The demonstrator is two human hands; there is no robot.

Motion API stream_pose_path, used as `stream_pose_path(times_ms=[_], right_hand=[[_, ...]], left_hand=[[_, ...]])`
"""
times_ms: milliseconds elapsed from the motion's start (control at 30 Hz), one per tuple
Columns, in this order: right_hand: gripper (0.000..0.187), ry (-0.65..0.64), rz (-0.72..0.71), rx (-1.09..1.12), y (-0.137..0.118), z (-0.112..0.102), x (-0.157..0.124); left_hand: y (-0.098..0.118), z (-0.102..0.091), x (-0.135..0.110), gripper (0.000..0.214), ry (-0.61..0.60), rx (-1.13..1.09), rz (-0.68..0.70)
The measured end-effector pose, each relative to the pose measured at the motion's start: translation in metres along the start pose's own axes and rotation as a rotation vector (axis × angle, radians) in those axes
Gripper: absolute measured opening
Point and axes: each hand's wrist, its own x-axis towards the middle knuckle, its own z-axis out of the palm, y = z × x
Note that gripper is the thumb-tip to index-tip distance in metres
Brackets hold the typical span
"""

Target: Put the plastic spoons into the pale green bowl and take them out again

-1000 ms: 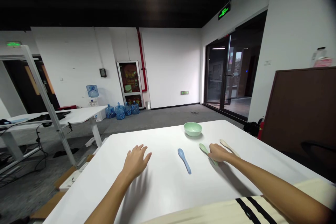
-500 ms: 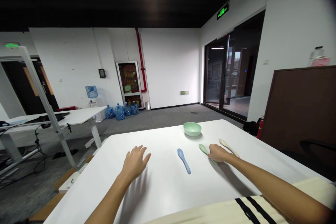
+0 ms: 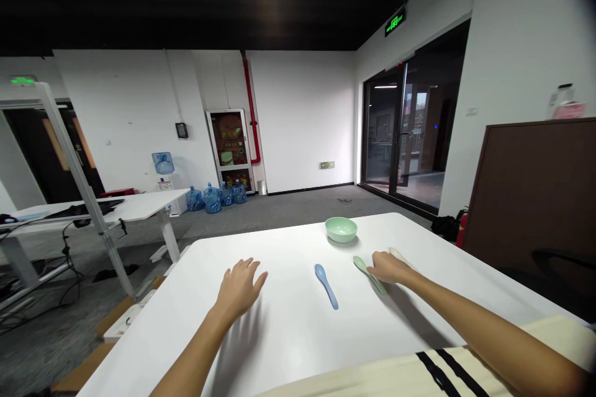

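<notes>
Over the left part of the white table, my left hand is held with its fingers spread and nothing in them. A light green spoon lies slanted on the table, bowl end away from me. My right hand has its fingers curled, with the tips on the green spoon's handle; the fingers' undersides are hidden. Just beyond that hand is a cream spoon, partly covered by it. Between my hands lies a blue spoon, touched by neither. A green bowl stands upright near the far edge.
Pale cloth with black stripes lies along the near right edge. A brown partition rises to the right. On the left are another white table and a metal post. Several blue water bottles stand by the far wall.
My right hand has shifted slightly to the right and away, showing more of the green spoon's handle and covering more of the cream spoon. The left hand, bowl and spoons appear still.
</notes>
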Motion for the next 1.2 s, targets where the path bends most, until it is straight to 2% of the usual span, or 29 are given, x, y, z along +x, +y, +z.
stream_pose_path(times_ms=[200, 333, 500, 700, 1200], right_hand=[[0.043, 0.124, -0.034, 0.006, -0.009, -0.036, -0.001], [0.054, 0.222, -0.084, 0.079, -0.009, -0.047, -0.004], [0.069, 0.286, -0.147, -0.009, 0.005, -0.035, -0.009], [0.079, 0.207, -0.119, 0.020, 0.021, -0.015, -0.006], [0.077, 0.148, -0.123, 0.040, 0.027, -0.011, -0.003]], left_hand=[[-0.001, 0.001, 0.001, 0.053, -0.002, -0.014, -0.001], [-0.002, 0.003, 0.002, 0.054, 0.005, -0.021, -0.001], [-0.004, 0.004, 0.002, 0.054, 0.002, -0.024, -0.010], [-0.003, 0.003, 0.002, 0.053, 0.021, 0.016, -0.019], [-0.001, 0.000, 0.002, 0.054, 0.013, 0.032, -0.028]])
